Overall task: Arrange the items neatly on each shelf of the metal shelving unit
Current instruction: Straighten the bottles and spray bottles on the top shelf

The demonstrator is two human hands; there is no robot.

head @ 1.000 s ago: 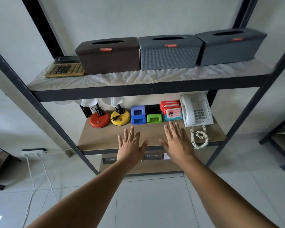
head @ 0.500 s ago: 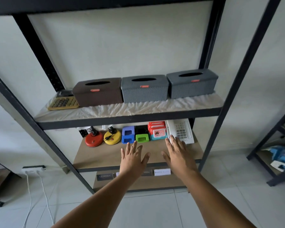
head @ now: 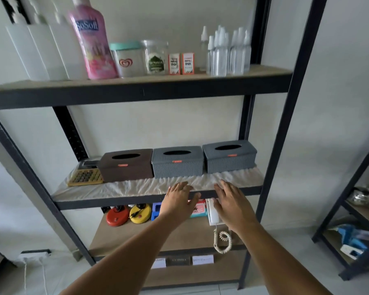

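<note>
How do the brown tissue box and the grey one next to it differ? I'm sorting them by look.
The brown tissue box is dark brown with a smoother-looking face; the middle grey tissue box is grey with a ribbed face. The brown tissue box has a calculator at its left end, while the middle grey tissue box has another grey box to its right. Both have an oval top slot and a small orange tag, and stand on the white cloth.
</note>
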